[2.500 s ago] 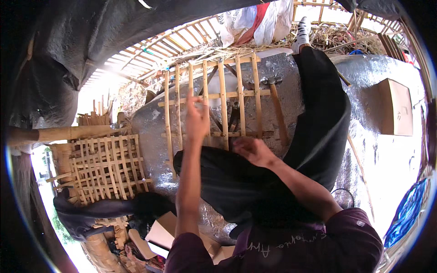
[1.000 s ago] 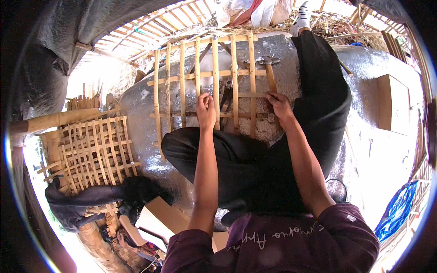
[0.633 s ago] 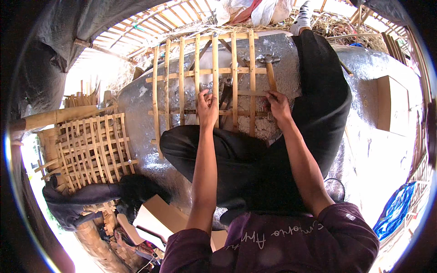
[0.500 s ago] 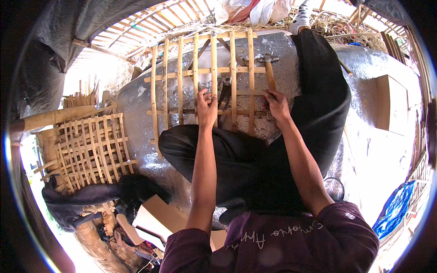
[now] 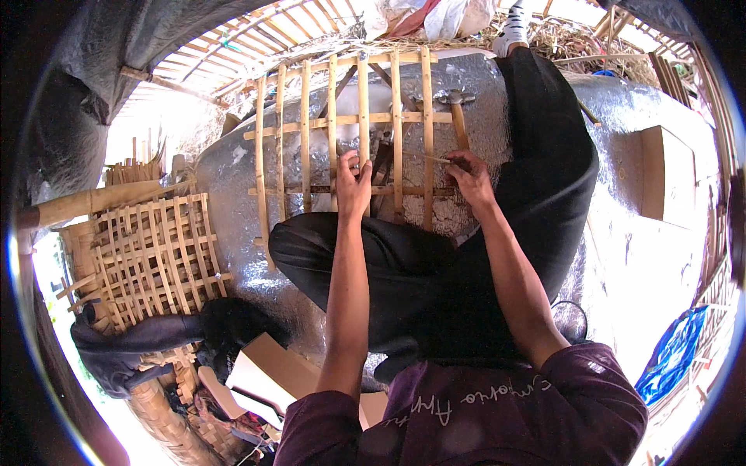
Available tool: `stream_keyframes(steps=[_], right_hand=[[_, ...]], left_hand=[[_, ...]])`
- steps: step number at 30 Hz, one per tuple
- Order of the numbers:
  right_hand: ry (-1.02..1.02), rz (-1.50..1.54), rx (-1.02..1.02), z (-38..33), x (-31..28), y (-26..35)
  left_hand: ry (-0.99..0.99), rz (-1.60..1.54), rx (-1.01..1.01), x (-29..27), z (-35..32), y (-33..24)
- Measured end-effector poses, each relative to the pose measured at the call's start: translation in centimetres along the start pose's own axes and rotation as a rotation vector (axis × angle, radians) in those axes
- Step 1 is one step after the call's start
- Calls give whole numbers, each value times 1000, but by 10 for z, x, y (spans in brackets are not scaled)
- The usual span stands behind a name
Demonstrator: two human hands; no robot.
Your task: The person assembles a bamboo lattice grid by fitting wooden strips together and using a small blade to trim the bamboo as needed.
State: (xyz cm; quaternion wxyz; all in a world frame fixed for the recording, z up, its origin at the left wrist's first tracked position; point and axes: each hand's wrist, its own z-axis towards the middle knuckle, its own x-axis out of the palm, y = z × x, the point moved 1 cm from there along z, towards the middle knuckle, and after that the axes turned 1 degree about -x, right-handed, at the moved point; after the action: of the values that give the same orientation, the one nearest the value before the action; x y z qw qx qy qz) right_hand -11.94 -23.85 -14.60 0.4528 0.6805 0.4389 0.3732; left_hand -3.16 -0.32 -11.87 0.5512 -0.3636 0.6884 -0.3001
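A bamboo lattice (image 5: 396,101) of upright slats and a few cross slats lies in front of me on silver foil sheeting. My left hand (image 5: 354,185) is closed on one of its middle slats, with the fingers curled at the left and the thumb at the right. In a pinch, my right hand (image 5: 472,179) holds a thin bamboo strip (image 5: 429,158). The strip points left across the lattice's right-hand slats; I cannot tell whether it touches them. Just beyond my right hand lies a hammer (image 5: 460,128), its head away from me.
My bent legs in black trousers (image 5: 556,155) border the lattice. To the left stands a woven bamboo panel (image 5: 159,256), with dark cloth (image 5: 148,334) and an open cardboard box (image 5: 272,369) nearer. Another cardboard piece (image 5: 668,179) and blue plastic (image 5: 672,353) are at the right.
The bamboo strip in my right hand has turned: it showed wider and nearly level, and now looks narrower, with its left end tipped away from me. My left hand keeps its hold.
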Motion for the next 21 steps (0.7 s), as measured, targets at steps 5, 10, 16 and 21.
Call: stream_keyframes(steps=[5,10,16,21], right_hand=[[40,-90,-206,1,2,1],[81,46,80,-8,9,20],[8,-121,-43,-10,6,16],[3,-301,-282,4,10,2]], left_hand=[[13,39,13,0,-3,-8],[17,61,84,-2,2,10],[16,47,8,2,-4,-6],[21,-11,-75,-1,0,1]])
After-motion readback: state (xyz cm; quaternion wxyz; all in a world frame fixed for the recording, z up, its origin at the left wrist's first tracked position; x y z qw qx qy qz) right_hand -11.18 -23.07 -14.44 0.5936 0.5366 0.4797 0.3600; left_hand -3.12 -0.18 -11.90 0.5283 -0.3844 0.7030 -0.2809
